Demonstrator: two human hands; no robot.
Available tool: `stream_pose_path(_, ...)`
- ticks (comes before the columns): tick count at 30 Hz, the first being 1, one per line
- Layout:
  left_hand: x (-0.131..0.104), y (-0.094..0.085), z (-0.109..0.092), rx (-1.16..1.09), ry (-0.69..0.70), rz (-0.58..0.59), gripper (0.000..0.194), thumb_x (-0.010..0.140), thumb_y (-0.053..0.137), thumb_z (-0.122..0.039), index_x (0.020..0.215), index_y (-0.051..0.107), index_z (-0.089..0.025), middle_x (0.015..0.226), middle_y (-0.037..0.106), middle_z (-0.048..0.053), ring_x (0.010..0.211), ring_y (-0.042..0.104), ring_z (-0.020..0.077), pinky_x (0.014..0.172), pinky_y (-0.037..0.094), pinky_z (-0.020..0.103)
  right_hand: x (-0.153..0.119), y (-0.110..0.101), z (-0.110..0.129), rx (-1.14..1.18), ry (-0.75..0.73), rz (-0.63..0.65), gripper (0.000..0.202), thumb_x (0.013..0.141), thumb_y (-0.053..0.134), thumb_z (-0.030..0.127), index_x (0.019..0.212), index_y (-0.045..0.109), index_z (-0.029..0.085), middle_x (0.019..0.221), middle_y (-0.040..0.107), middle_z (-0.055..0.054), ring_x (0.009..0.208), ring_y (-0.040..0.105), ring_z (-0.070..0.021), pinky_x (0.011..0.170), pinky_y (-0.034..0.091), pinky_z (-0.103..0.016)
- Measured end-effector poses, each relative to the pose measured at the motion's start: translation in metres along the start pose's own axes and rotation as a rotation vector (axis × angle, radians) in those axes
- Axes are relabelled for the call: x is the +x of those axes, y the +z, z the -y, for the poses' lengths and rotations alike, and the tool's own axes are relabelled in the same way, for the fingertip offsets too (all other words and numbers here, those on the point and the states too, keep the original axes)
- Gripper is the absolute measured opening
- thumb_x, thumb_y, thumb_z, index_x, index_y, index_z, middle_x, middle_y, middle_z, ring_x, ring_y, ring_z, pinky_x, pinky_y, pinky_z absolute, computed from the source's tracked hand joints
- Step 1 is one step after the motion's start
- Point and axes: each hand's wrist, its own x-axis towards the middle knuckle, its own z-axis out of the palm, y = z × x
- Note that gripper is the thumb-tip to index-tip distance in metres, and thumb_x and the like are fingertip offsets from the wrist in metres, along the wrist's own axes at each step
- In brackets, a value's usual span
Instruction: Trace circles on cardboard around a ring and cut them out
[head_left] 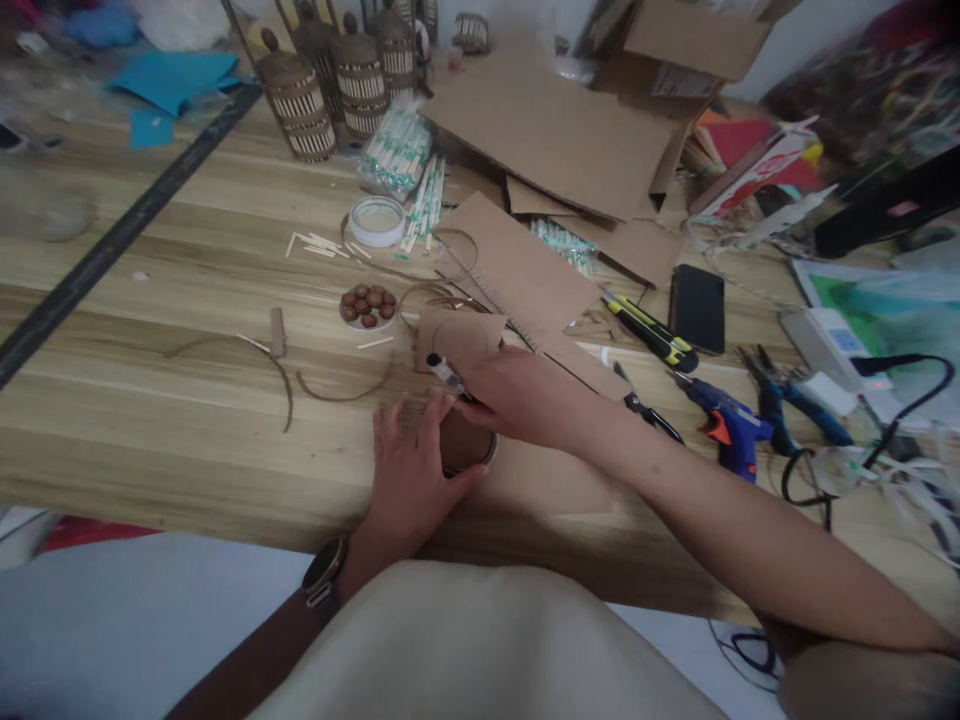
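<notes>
My right hand (pixel 514 395) is closed around a pen (pixel 444 372), whose dark end points up to the left. Its writing tip is hidden behind my fingers. Below it lies a round, thin-rimmed lid-like piece (pixel 469 447), brown inside, on a sheet of cardboard (pixel 559 480). My left hand (pixel 409 465) presses on that round piece, thumb along its near edge and fingers at its far left side. Just beyond my hands, a small cardboard square (pixel 472 330) bears a drawn circle.
Curved cardboard strips (pixel 345 395), a dish of brown balls (pixel 367 305) and a tape roll (pixel 376 220) lie beyond. To the right are a utility knife (pixel 652 330), scissors (pixel 649 410), a phone (pixel 697 308), a blue glue gun (pixel 727 425) and pliers (pixel 795 400). Lantern-like models (pixel 296 105) stand behind.
</notes>
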Motion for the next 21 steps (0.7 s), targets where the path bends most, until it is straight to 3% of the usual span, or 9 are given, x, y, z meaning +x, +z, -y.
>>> stream_pose_path(5,0.000,0.001,0.000,-0.014,-0.009,0.001,0.092,0.074,0.086,-0.037,0.150,0.039,-0.016,0.139,0.069,0.013,0.141,0.043,0.0474,0.120,0.023,0.070,-0.006,-0.003,-0.006,0.012,-0.042,-0.046,0.020,0.103,0.060,0.027,0.098,0.075,0.014,0.092,0.078,-0.011,0.087,0.071,-0.0257,0.074,0.042,-0.032)
stream_pose_path(10,-0.001,0.001,0.000,-0.035,0.008,-0.010,0.097,0.075,0.085,-0.035,0.155,0.032,-0.022,0.139,0.070,0.008,0.143,0.042,0.0469,0.121,0.020,0.071,-0.028,0.001,-0.027,0.253,0.002,-0.268,0.020,0.100,0.059,0.026,0.093,0.074,0.015,0.076,0.072,-0.006,0.066,0.063,-0.0175,0.063,0.039,-0.027)
stream_pose_path(15,-0.001,0.002,0.001,-0.032,0.021,-0.023,0.097,0.074,0.086,-0.035,0.154,0.033,-0.021,0.138,0.071,0.009,0.141,0.043,0.0477,0.120,0.021,0.071,-0.031,0.012,-0.026,0.330,0.025,-0.105,0.017,0.096,0.063,0.025,0.087,0.073,0.015,0.069,0.068,-0.003,0.061,0.058,-0.0157,0.058,0.035,-0.027)
stream_pose_path(21,-0.001,0.004,0.003,-0.021,0.035,-0.041,0.098,0.072,0.088,-0.035,0.152,0.034,-0.021,0.137,0.072,0.009,0.139,0.045,0.0479,0.120,0.021,0.071,-0.022,0.014,-0.017,0.167,0.023,-0.008,0.021,0.095,0.063,0.025,0.077,0.069,0.018,0.071,0.070,-0.004,0.063,0.058,-0.0175,0.057,0.029,-0.030)
